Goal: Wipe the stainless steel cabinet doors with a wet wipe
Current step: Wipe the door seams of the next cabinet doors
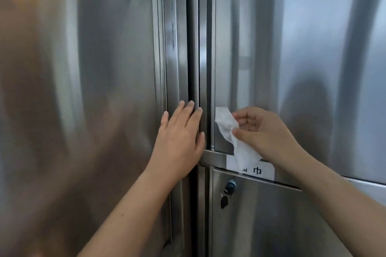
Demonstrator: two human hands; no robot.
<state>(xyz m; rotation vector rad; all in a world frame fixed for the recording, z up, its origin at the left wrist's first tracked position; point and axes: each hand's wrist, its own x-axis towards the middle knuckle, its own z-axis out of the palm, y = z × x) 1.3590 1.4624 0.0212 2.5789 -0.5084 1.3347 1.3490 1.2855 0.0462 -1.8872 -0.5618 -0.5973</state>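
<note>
Stainless steel cabinet doors fill the view: a tall left door and an upper right door, split by a dark vertical gap. My right hand pinches a crumpled white wet wipe between thumb and fingers, against the lower left corner of the upper right door. The wipe's tail hangs down over a white label. My left hand lies flat with fingers spread on the left door's inner edge, fingertips reaching the gap; it holds nothing.
A white paper label with black characters is stuck on the horizontal rail under the upper right door. Below it, a lower right door carries a lock with a dark key fob hanging from it.
</note>
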